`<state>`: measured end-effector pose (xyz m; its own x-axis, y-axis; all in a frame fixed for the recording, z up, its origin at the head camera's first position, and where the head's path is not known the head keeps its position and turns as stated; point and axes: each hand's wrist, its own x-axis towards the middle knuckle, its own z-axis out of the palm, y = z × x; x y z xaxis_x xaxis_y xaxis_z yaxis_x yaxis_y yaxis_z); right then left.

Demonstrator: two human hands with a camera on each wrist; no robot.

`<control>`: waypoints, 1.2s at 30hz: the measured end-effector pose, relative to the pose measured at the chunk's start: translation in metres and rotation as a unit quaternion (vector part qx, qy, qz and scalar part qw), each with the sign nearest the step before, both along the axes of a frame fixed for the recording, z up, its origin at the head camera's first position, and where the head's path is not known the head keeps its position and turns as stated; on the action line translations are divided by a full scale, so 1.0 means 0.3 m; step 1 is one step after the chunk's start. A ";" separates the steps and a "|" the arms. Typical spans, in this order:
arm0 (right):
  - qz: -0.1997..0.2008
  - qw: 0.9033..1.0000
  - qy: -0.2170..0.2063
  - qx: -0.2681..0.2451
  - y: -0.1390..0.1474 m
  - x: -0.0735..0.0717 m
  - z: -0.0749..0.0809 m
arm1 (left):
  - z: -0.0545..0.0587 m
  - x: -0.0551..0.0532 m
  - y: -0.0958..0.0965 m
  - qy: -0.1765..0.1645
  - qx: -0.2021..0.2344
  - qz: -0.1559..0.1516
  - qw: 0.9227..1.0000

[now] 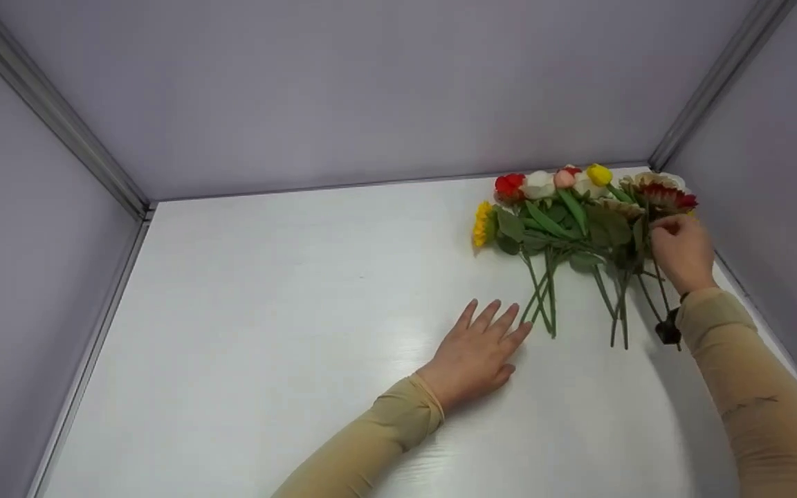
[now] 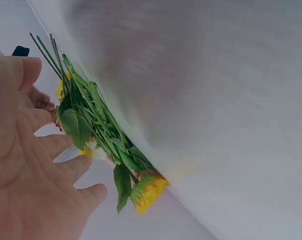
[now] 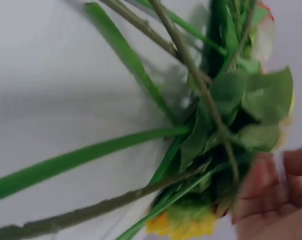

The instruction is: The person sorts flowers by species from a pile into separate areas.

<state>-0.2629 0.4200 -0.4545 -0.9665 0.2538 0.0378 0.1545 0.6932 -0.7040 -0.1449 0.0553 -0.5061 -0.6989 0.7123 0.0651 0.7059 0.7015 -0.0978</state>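
Artificial flowers [image 1: 571,221] lie bunched at the table's far right, heads away from me, stems toward me. Red, white, peach and yellow blooms show, with a dark red flower [image 1: 668,198] at the right. Just below that bloom, my right hand [image 1: 685,252] pinches at a flower stem with curled fingers; leaves partly hide its fingertips. My left hand [image 1: 478,356] is palm down with fingers spread, holding nothing, near the cut ends of the left stems. In the left wrist view a yellow sunflower [image 2: 150,192] lies past its fingertips.
A white table [image 1: 267,311] spreads out to the left of the flowers. Pale panels [image 1: 385,90] wall it in at the back and both sides, and the bunch lies close to the back right corner. A small black object [image 1: 668,328] sits at the right wrist.
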 end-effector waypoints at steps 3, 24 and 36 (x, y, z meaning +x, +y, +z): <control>-0.012 0.996 -0.068 -0.054 0.068 -0.002 -0.024 | -0.002 0.004 0.008 0.007 0.001 -0.006 1.000; -0.059 0.977 -0.084 -0.184 0.055 -0.018 -0.034 | -0.007 0.007 -0.014 -0.038 0.028 0.011 0.999; -0.062 0.949 0.028 -0.306 -0.048 0.017 0.107 | 0.035 -0.011 -0.065 -0.132 0.220 0.044 0.966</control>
